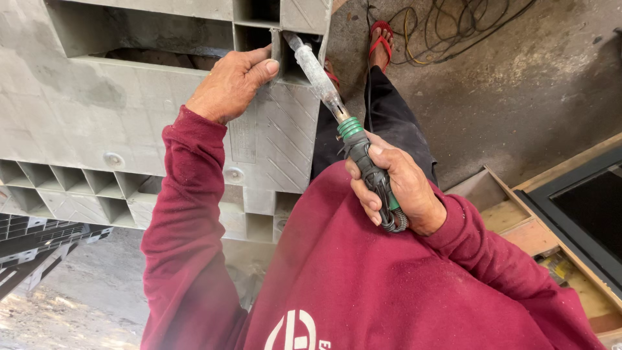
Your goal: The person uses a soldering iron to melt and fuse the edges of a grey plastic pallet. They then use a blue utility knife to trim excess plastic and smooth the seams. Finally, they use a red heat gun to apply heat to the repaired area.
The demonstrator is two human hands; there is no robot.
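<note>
My left hand (230, 83) grips the upper edge of a large grey plastic pallet (97, 129) that stands on its side in front of me. My right hand (396, 188) is closed around the dark handle of a soldering-iron-like tool (343, 116) with a green collar. Its grey metal shaft points up and left, and the tip reaches into a small opening of the pallet near its top right corner, close to my left thumb. Both arms wear dark red sleeves.
Black trousers and a foot in a red sandal (381, 40) show below the pallet. Tangled cables (447, 29) lie on the concrete floor. A wooden frame with a dark panel (583, 207) stands at the right. Dark stacked pallets (39, 243) sit at the lower left.
</note>
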